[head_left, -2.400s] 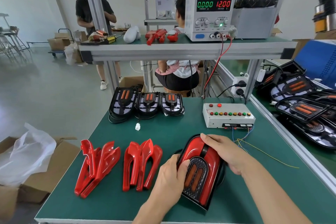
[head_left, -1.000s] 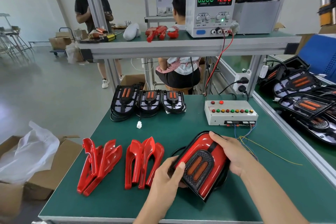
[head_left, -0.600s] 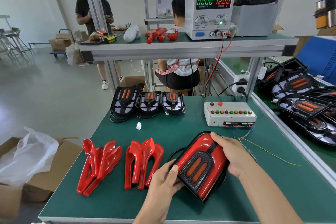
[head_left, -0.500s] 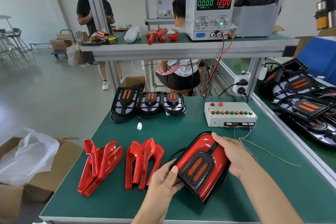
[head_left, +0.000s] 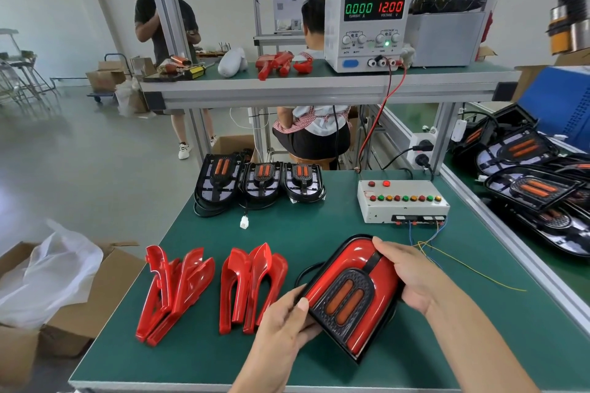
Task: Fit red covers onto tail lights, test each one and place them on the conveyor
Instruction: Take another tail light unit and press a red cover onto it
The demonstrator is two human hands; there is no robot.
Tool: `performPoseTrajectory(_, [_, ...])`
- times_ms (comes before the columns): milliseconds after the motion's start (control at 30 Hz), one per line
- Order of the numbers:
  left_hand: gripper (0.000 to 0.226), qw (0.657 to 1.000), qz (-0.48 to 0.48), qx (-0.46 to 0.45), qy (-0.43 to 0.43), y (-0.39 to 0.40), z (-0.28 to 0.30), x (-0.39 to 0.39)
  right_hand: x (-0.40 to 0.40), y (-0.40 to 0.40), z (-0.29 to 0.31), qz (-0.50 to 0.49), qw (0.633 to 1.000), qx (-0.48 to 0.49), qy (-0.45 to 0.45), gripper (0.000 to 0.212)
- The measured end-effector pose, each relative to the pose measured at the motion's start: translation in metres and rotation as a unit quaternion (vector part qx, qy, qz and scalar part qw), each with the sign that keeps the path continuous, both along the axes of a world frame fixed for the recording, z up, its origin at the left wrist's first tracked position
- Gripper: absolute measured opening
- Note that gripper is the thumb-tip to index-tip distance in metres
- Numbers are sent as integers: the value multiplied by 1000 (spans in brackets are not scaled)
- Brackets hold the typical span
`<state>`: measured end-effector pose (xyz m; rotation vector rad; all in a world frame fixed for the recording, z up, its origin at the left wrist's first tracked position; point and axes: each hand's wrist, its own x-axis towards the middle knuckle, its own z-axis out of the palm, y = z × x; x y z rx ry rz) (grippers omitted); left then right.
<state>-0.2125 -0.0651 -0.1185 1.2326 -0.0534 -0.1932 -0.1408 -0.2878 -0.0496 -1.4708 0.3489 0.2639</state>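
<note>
Tail light point(head_left: 351, 293) barely shifted; both hands grip edges.

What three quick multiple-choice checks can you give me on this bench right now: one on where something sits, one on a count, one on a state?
1. Where is the button box?
A. On the green mat beyond the right hand
B. On the upper shelf
C. In the cardboard box

2. How many uncovered tail lights stand in a row at the mat's far edge?
A. One
B. Three
C. Five

3. What is the state of the tail light with red cover?
A. Lying untouched
B. Held by the left hand alone
C. Held by both hands

Answers: 1 A, the box sits on the mat just past the right hand. 2 B, three black units stand side by side. 3 C, the left thumb presses its near corner while the right hand grips its rounded end.
</note>
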Motion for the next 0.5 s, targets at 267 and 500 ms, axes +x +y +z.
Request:
performPoseTrajectory(267, [30, 993, 70, -71, 61, -12, 5, -2, -12, -8, 1, -55, 992, 112, -25, 50])
performPoseTrajectory(500, [25, 955, 194, -177, 138, -20, 11, -2, -60, -40, -30, -157, 891, -406, -127, 27])
